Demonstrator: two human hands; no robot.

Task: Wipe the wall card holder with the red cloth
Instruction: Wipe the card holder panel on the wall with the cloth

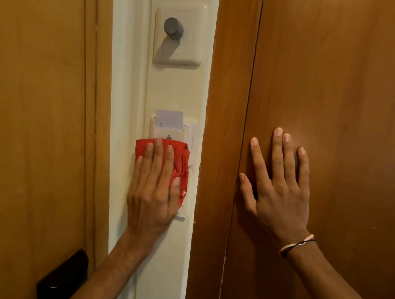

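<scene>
Head view shows the left hand (153, 186) spread flat, fingers extended, pressing the red cloth (181, 162) against the lower face of the wall card holder (183, 135) at centre frame, on the cream wall strip (182, 88). A white key card (169, 119) stands in the slot above the cloth. The right hand (280, 187) lies open and empty on the brown wooden panel (342, 81) to the right, bracing. To wipe well, I judge the palm should keep even pressure, cover the plate's edges, and avoid dislodging the card. A dimmer knob (173, 28) sits higher up.
</scene>
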